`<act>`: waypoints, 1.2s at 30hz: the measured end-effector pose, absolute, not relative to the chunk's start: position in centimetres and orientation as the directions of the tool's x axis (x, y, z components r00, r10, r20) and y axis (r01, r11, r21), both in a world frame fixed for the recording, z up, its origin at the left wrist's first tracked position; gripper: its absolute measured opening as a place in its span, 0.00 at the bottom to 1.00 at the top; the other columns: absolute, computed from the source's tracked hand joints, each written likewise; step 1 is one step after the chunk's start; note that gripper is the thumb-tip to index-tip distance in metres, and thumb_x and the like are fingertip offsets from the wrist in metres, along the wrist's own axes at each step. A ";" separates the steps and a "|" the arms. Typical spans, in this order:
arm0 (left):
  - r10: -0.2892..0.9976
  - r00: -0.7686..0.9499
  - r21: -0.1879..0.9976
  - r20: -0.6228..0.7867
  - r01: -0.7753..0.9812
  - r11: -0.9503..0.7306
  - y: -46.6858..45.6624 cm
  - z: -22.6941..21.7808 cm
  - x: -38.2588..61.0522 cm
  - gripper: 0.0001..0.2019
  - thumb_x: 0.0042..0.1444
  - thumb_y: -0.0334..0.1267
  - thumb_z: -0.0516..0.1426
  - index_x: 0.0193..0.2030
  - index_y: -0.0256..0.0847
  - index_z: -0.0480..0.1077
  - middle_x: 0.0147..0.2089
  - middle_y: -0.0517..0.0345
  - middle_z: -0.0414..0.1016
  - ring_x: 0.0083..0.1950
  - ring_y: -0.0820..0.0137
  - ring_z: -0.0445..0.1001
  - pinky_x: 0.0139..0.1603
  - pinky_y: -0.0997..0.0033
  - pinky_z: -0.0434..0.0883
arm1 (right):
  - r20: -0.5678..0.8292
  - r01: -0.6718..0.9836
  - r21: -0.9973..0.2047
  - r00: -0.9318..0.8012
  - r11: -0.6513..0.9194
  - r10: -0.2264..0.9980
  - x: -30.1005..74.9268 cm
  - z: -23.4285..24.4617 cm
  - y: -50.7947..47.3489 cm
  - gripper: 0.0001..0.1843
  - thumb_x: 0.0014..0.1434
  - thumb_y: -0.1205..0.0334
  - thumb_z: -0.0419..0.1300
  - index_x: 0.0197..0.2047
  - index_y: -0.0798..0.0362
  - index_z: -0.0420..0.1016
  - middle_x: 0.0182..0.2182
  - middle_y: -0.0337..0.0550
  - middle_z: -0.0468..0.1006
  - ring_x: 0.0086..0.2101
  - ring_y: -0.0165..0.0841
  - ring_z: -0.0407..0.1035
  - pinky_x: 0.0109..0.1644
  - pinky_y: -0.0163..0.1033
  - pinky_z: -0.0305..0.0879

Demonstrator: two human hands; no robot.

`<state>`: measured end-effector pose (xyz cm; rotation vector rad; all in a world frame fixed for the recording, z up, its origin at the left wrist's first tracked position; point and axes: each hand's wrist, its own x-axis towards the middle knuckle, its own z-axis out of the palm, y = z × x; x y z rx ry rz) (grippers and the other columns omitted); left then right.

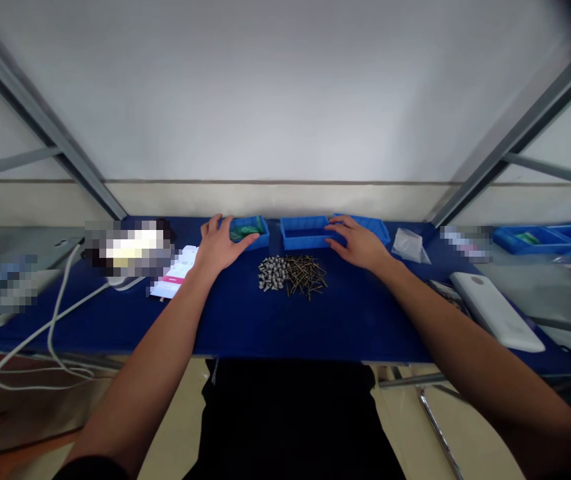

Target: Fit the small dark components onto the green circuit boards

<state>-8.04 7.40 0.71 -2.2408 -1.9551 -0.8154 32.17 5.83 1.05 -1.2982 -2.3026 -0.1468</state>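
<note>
Blue table (265, 327); mid bin (305, 242) at back by my R hand (355, 241), L bin (264, 240) by my L hand (221, 243). Both spread, can't tell if touching. Grey bits (273, 273) & brown screws (306, 275) piled nearer me. Prob. bin-positioning step; next move calls for avoiding piles.

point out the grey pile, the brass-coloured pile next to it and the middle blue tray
Grey pile (272, 273): head view, middle of the heap.
Brass-coloured pile (306, 272): head view, middle of the thin pieces.
Middle blue tray (307, 242): head view, its near wall.

Pale wall (265, 93); grey metal frame (72, 159); beige floor (180, 407).
</note>
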 end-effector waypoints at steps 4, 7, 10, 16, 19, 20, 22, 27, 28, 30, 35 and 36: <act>0.919 0.104 0.301 0.380 0.926 -0.229 7.8 0.7 -8.3 0.49 0.49 0.72 0.67 0.71 0.42 0.68 0.64 0.34 0.69 0.69 0.33 0.62 0.70 0.32 0.65 | 0.468 0.831 -0.153 -0.416 0.535 0.780 32.3 0.8 6.2 0.22 0.72 0.49 0.57 0.63 0.48 0.78 0.65 0.54 0.73 0.60 0.51 0.74 0.62 0.61 0.77; 0.906 0.062 0.370 0.419 0.899 -0.233 7.9 1.1 -8.5 0.49 0.46 0.67 0.72 0.69 0.40 0.69 0.62 0.34 0.68 0.68 0.34 0.65 0.69 0.32 0.66 | 0.480 0.827 -0.162 -0.411 0.539 0.775 32.1 0.9 6.1 0.22 0.72 0.49 0.58 0.63 0.49 0.78 0.64 0.55 0.73 0.62 0.53 0.72 0.66 0.62 0.74; 0.847 -0.017 0.449 0.531 0.854 -0.264 7.4 2.2 -8.4 0.48 0.46 0.66 0.73 0.69 0.41 0.68 0.62 0.35 0.67 0.68 0.35 0.66 0.71 0.32 0.66 | 0.527 0.812 -0.189 -0.390 0.552 0.755 31.5 1.4 5.6 0.27 0.71 0.47 0.59 0.67 0.50 0.74 0.63 0.58 0.74 0.64 0.56 0.70 0.69 0.67 0.69; 0.760 0.134 0.533 0.636 0.636 -0.558 5.3 3.5 -5.5 0.45 0.47 0.63 0.74 0.68 0.48 0.68 0.64 0.44 0.70 0.68 0.47 0.71 0.73 0.39 0.68 | 0.592 0.565 -0.506 -0.321 0.651 0.739 28.4 2.9 3.6 0.40 0.67 0.41 0.66 0.76 0.44 0.61 0.69 0.54 0.70 0.68 0.53 0.66 0.73 0.66 0.66; 0.747 0.239 0.600 0.621 0.469 -0.648 4.5 2.8 -2.9 0.44 0.48 0.61 0.75 0.69 0.49 0.68 0.68 0.45 0.71 0.70 0.47 0.70 0.74 0.39 0.67 | 0.516 0.365 -0.678 -0.383 0.638 0.767 26.6 3.0 2.7 0.49 0.64 0.40 0.69 0.79 0.41 0.52 0.75 0.51 0.61 0.72 0.54 0.60 0.73 0.64 0.68; 0.750 0.271 0.629 0.604 0.417 -0.657 4.3 2.4 -2.2 0.45 0.48 0.60 0.75 0.69 0.50 0.67 0.69 0.45 0.70 0.71 0.46 0.70 0.75 0.39 0.66 | 0.489 0.315 -0.718 -0.406 0.621 0.772 26.2 2.9 2.4 0.51 0.64 0.40 0.69 0.80 0.40 0.49 0.76 0.51 0.60 0.72 0.54 0.60 0.73 0.62 0.68; 0.764 0.316 0.696 0.562 0.318 -0.644 4.2 1.5 -1.0 0.43 0.54 0.58 0.73 0.72 0.50 0.64 0.72 0.44 0.68 0.74 0.45 0.67 0.75 0.37 0.65 | 0.470 0.224 -0.777 -0.414 0.588 0.780 25.7 2.9 2.1 0.52 0.64 0.39 0.69 0.81 0.40 0.47 0.75 0.51 0.61 0.70 0.53 0.63 0.72 0.61 0.69; 0.716 0.465 0.755 0.521 0.141 -0.641 4.5 -0.6 -0.1 0.54 0.55 0.56 0.72 0.81 0.56 0.46 0.77 0.41 0.61 0.78 0.42 0.60 0.75 0.33 0.64 | 0.469 0.110 -0.863 -0.191 0.494 0.862 26.3 3.8 1.9 0.48 0.60 0.31 0.68 0.76 0.37 0.56 0.69 0.50 0.69 0.67 0.56 0.66 0.72 0.64 0.69; 0.697 0.482 0.738 0.531 0.141 -0.660 4.6 -0.8 -0.1 0.58 0.54 0.55 0.73 0.82 0.57 0.43 0.77 0.41 0.60 0.79 0.42 0.59 0.76 0.31 0.62 | 0.465 0.092 -0.872 -0.150 0.480 0.873 26.5 4.1 2.0 0.48 0.59 0.30 0.68 0.75 0.36 0.58 0.68 0.50 0.70 0.67 0.56 0.67 0.71 0.63 0.69; 0.676 0.508 0.712 0.534 0.161 -0.684 4.5 -1.2 -0.1 0.63 0.52 0.57 0.74 0.83 0.56 0.38 0.79 0.38 0.56 0.80 0.39 0.57 0.76 0.27 0.59 | 0.455 0.073 -0.882 -0.120 0.465 0.882 27.0 4.5 2.1 0.50 0.56 0.29 0.70 0.74 0.35 0.59 0.66 0.50 0.73 0.65 0.57 0.69 0.70 0.63 0.71; 0.660 0.532 0.648 0.530 0.248 -0.720 4.0 -1.3 0.1 0.68 0.48 0.61 0.74 0.84 0.53 0.34 0.79 0.34 0.54 0.79 0.35 0.56 0.75 0.23 0.59 | 0.461 0.115 -0.870 -0.161 0.480 0.873 27.4 5.0 2.1 0.49 0.54 0.35 0.75 0.72 0.36 0.61 0.62 0.49 0.76 0.61 0.53 0.73 0.67 0.63 0.73; 0.655 0.536 0.628 0.532 0.269 -0.730 3.9 -1.3 0.2 0.68 0.48 0.62 0.74 0.84 0.53 0.35 0.79 0.34 0.54 0.79 0.35 0.56 0.75 0.24 0.59 | 0.467 0.123 -0.864 -0.168 0.488 0.868 27.3 5.1 2.0 0.47 0.54 0.36 0.75 0.71 0.37 0.63 0.62 0.49 0.77 0.61 0.52 0.73 0.66 0.62 0.73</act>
